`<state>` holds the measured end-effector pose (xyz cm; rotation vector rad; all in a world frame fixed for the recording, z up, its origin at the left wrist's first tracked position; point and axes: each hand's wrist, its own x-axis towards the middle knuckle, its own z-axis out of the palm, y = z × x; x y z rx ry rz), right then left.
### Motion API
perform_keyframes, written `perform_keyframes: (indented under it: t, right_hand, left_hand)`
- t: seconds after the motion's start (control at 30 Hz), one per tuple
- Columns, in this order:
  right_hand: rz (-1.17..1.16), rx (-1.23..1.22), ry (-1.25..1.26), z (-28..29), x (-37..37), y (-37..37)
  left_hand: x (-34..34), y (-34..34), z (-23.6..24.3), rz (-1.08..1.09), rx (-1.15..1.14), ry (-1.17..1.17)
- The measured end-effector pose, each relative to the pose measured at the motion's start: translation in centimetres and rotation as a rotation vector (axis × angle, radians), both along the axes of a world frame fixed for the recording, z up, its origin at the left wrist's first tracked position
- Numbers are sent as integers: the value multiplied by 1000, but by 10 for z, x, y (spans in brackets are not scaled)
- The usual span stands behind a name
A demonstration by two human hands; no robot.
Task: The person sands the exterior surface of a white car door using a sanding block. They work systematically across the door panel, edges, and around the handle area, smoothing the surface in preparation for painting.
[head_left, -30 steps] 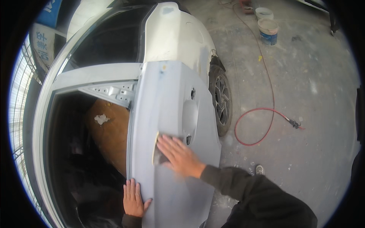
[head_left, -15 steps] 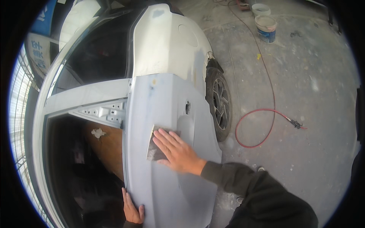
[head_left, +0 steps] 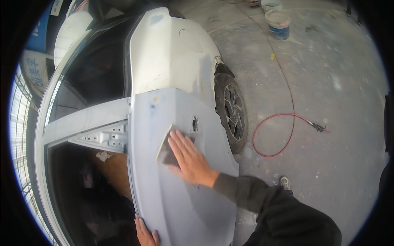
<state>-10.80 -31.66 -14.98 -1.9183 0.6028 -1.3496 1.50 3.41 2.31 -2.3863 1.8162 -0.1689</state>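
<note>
A grey-primed car door [head_left: 205, 211] lies in front of me, with a ragged handle opening [head_left: 195, 124] in it. My right hand [head_left: 191, 163] presses a thin, brownish-grey sanding pad [head_left: 165, 152] with a pale edge against the door's outer face, just below and left of that opening. The fingers lie over the pad, with the thumb by its lower edge. My left hand [head_left: 146, 233] rests at the door's window edge, its fingers stretched along the edge with nothing in them. Only part of that hand shows at the lower rim.
Beyond the door are a white rear panel [head_left: 156, 57] and a wheel [head_left: 232, 108]. A red air hose [head_left: 262, 153] loops on the floor, ending in a black fitting [head_left: 318, 127]. Buckets [head_left: 278, 26] stand farther back. A shoe [head_left: 284, 181] shows beside my right arm.
My right hand and the sanding pad have slid slightly over the door toward the handle opening, and the pad is turned a little. The whole view has shifted. My left hand stays at the edge.
</note>
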Motion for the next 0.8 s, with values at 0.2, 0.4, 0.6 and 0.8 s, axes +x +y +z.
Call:
perform_keyframes:
  t: [0.2, 0.4, 0.6, 0.8]
  right_hand:
    - [-262, 201, -75, 12, 26, -114]
    - [-116, 85, -42, -4, 9, -15]
    - [-289, 150, -51, 24, 29, -112]
    - [-140, 147, -59, 14, 3, 48]
  left_hand:
    - [7, -7, -6, -27, 29, -56]
    - [3, 4, -2, -41, 28, -140]
    - [2, -15, 4, -22, 82, -13]
    - [2, -15, 6, -13, 106, -24]
